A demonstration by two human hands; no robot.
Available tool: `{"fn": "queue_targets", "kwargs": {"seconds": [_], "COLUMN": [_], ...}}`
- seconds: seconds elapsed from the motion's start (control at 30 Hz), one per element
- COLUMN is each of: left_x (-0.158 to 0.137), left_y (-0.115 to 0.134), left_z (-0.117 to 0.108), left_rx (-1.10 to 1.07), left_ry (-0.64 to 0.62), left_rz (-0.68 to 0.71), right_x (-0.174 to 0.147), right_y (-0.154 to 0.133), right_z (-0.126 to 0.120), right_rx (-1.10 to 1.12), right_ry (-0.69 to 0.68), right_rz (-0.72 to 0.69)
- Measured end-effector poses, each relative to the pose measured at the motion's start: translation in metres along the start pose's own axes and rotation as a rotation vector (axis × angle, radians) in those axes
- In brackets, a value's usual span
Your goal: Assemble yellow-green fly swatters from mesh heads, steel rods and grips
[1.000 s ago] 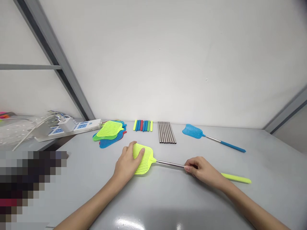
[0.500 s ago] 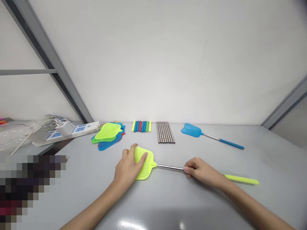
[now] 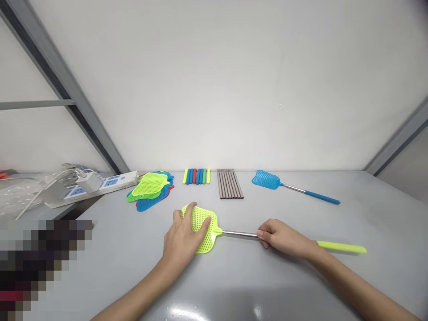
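Note:
A yellow fly swatter [image 3: 211,232] lies across the table in front of me, its mesh head at the left and its yellow handle at the right. My left hand [image 3: 183,232] grips the mesh head, thumb on top and fingers over its far edge. Between thumb and fingers, my right hand [image 3: 279,236] pinches the metal rod; the wrist hides part of the rod near the handle. Farther back lies a blue fly swatter [image 3: 267,179] with its own rod and handle, touched by neither hand.
Loose mesh swatter heads [image 3: 152,185] are stacked at the back left. Short coloured handles [image 3: 197,176] and several metal rods [image 3: 230,183] lie in rows along the wall. A power strip [image 3: 115,182] with plugs and plastic bags [image 3: 23,189] sits at the left.
The yellow swatter has shifted slightly to the right, and my left hand has moved right with it. My right hand stays on the rod in nearly the same place.

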State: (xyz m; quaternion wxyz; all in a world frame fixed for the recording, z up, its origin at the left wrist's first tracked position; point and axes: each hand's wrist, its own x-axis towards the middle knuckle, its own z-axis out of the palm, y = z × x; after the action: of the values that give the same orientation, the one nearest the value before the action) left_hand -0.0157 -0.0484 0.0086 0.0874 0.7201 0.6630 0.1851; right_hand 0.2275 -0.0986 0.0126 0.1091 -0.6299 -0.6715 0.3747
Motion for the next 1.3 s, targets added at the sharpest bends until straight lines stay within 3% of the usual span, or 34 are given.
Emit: {"fn": "queue_targets", "kwargs": {"seconds": [1.3], "left_x": [-0.011], "left_y": [0.017], "left_z": [0.006], "left_rx": [-0.142], "left_ry": [0.049], "left_rz": [0.023], "right_x": [0.004], "right_y": [0.0], "right_z": [0.005], "right_rx": [0.086], "right_ry": [0.007], "right_rz": [0.03]}}
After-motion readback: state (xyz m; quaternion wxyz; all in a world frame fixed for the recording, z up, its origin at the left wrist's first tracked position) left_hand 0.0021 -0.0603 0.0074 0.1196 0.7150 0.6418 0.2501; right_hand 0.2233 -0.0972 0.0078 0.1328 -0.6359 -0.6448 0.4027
